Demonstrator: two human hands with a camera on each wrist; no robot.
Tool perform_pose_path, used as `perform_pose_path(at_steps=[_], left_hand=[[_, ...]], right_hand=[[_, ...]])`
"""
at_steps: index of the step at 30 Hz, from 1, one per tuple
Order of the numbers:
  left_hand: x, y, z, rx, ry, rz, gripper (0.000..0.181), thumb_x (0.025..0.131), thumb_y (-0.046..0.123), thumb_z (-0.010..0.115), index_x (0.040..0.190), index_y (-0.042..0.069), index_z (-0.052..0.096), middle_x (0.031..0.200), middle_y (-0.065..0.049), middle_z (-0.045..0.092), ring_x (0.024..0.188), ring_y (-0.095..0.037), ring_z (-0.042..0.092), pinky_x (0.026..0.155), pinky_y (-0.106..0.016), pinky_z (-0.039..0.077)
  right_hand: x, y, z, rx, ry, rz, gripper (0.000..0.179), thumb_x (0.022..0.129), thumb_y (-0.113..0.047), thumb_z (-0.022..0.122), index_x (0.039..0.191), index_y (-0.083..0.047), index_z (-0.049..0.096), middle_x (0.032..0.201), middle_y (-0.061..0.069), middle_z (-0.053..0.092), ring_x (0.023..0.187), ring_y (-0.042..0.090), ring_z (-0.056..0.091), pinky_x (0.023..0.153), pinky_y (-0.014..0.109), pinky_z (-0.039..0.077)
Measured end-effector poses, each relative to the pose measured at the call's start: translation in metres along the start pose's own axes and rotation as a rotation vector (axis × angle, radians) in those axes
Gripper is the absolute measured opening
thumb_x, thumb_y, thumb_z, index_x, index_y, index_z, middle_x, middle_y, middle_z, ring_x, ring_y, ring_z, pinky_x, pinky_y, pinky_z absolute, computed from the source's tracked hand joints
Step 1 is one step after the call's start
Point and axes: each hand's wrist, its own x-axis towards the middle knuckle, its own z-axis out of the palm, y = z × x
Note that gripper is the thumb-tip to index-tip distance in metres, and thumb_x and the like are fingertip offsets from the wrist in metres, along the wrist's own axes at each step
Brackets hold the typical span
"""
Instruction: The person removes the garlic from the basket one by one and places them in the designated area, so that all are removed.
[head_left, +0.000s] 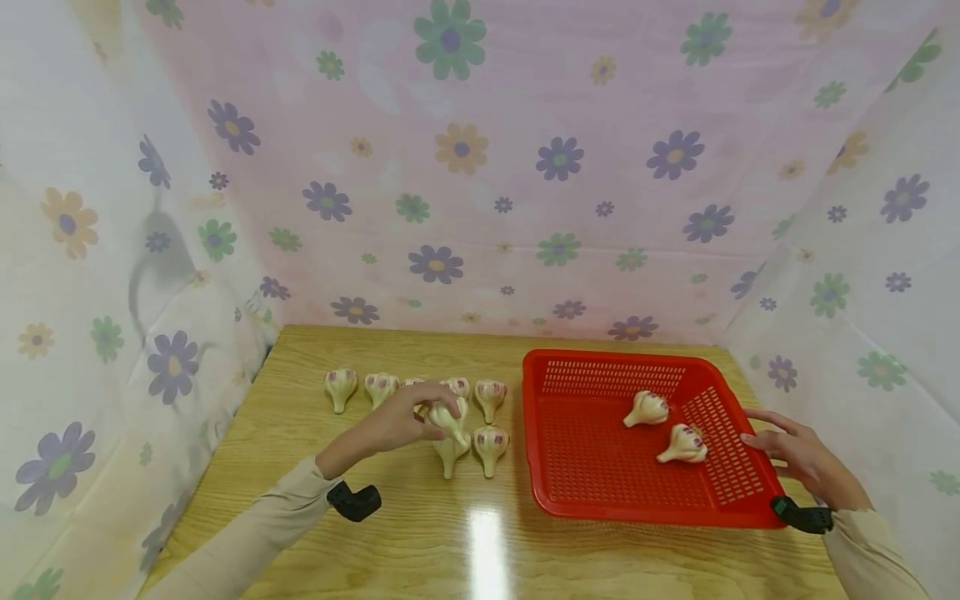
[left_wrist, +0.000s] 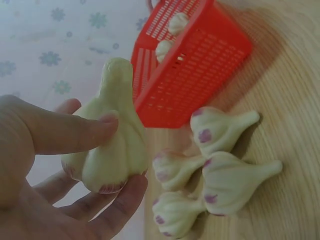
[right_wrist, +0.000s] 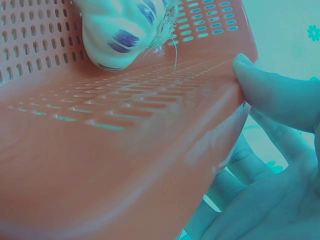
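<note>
My left hand [head_left: 396, 418] pinches a garlic bulb [left_wrist: 117, 150] between thumb and fingers, its stem pointing up in the left wrist view. In the head view that bulb is above the row on the table and partly covers another one. Over on the right stands a red plastic basket [head_left: 600, 487] with slotted walls. My right hand [head_left: 810, 462] grips the basket's right rim, thumb on top and fingers along the outer side. Inside the basket lie two bulbs, one garlic bulb [head_left: 647, 409] farther back and another garlic bulb [head_left: 684, 444] near the right wall.
Several more garlic bulbs [head_left: 341, 388] lie on the wooden table [head_left: 360, 550], left of the basket; the left hand hides some partly. Flower-printed cloth [head_left: 495, 217] stands behind the table and along both sides. Black wrist mounts [head_left: 354, 502] sit at both cuffs.
</note>
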Motion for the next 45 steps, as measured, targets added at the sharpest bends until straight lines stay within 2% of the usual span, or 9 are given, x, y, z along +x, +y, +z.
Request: perform_pose_path(at_steps=[3,10,14,18,25,31,38,42,45], left_hand=[[-0.001,-0.005,-0.002,0.018,-0.003,-0.003,0.022,0.082,0.004,0.073,0.100,0.013,0.065,0.113,0.000,0.058,0.084,-0.023,0.043,0.062,-0.032,0.045],[-0.004,-0.018,-0.009,0.043,0.006,-0.004,0.022,0.081,0.000,0.072,0.100,0.007,0.065,0.116,-0.006,0.058,0.101,-0.024,0.050,0.085,-0.043,0.041],[-0.007,-0.029,-0.013,0.050,0.015,-0.039,0.021,0.080,-0.001,0.072,0.099,0.008,0.065,0.117,-0.009,0.059,0.106,-0.025,0.050,0.089,-0.046,0.039],[-0.009,-0.046,-0.016,0.072,0.024,-0.067,0.021,0.080,-0.001,0.073,0.097,0.009,0.067,0.114,-0.007,0.061,0.103,-0.024,0.050,0.088,-0.046,0.040],[-0.015,-0.066,-0.016,0.191,0.028,-0.081,0.030,0.075,-0.007,0.072,0.090,0.019,0.067,0.108,-0.005,0.062,0.094,-0.021,0.050,0.080,-0.040,0.041],[-0.018,-0.078,-0.012,0.208,0.003,-0.099,0.028,0.073,-0.012,0.069,0.089,0.011,0.068,0.105,-0.012,0.064,0.101,-0.027,0.054,0.086,-0.049,0.043],[-0.022,-0.092,-0.002,0.264,-0.009,-0.112,0.036,0.066,-0.022,0.060,0.086,0.007,0.070,0.105,-0.009,0.060,0.103,-0.030,0.054,0.090,-0.052,0.045],[-0.022,-0.094,0.002,0.310,0.012,-0.089,0.040,0.063,-0.025,0.053,0.084,0.005,0.071,0.109,-0.017,0.059,0.105,-0.036,0.053,0.086,-0.051,0.047],[-0.021,-0.092,0.004,0.340,0.026,-0.108,0.041,0.066,-0.025,0.052,0.085,0.003,0.073,0.117,-0.024,0.057,0.111,-0.042,0.051,0.085,-0.051,0.047]], right_hand=[[-0.001,0.000,0.000,-0.004,0.001,-0.005,0.076,0.097,-0.030,0.052,0.147,0.007,0.008,0.120,0.012,0.057,0.097,0.028,0.062,0.081,0.047,0.052],[-0.003,0.000,0.001,0.026,-0.004,-0.005,0.076,0.097,-0.030,0.052,0.148,0.005,0.007,0.117,0.006,0.057,0.095,0.027,0.063,0.080,0.047,0.052],[-0.002,0.002,0.001,0.036,-0.001,0.003,0.078,0.097,-0.032,0.054,0.148,0.004,0.008,0.117,0.004,0.057,0.096,0.026,0.063,0.081,0.047,0.052],[-0.001,0.004,0.001,0.026,0.004,0.011,0.079,0.096,-0.033,0.054,0.148,0.004,0.008,0.121,0.009,0.056,0.096,0.025,0.063,0.081,0.047,0.052],[-0.002,0.003,0.002,0.034,0.004,0.010,0.079,0.096,-0.032,0.055,0.148,0.004,0.008,0.120,0.007,0.056,0.097,0.025,0.063,0.082,0.047,0.052],[-0.003,0.001,0.003,0.046,0.002,0.001,0.078,0.097,-0.032,0.053,0.148,0.004,0.008,0.116,0.001,0.057,0.096,0.025,0.063,0.080,0.047,0.052],[-0.003,-0.001,0.002,0.062,-0.004,-0.006,0.077,0.097,-0.032,0.053,0.148,0.004,0.006,0.113,0.000,0.058,0.094,0.027,0.063,0.080,0.048,0.052],[-0.002,-0.001,0.002,0.059,0.004,-0.005,0.078,0.096,-0.031,0.054,0.148,0.003,0.008,0.111,-0.003,0.058,0.094,0.026,0.064,0.080,0.048,0.052],[-0.001,0.000,0.001,0.056,0.002,-0.005,0.078,0.096,-0.031,0.054,0.148,0.004,0.008,0.111,-0.002,0.059,0.094,0.026,0.064,0.080,0.048,0.052]])
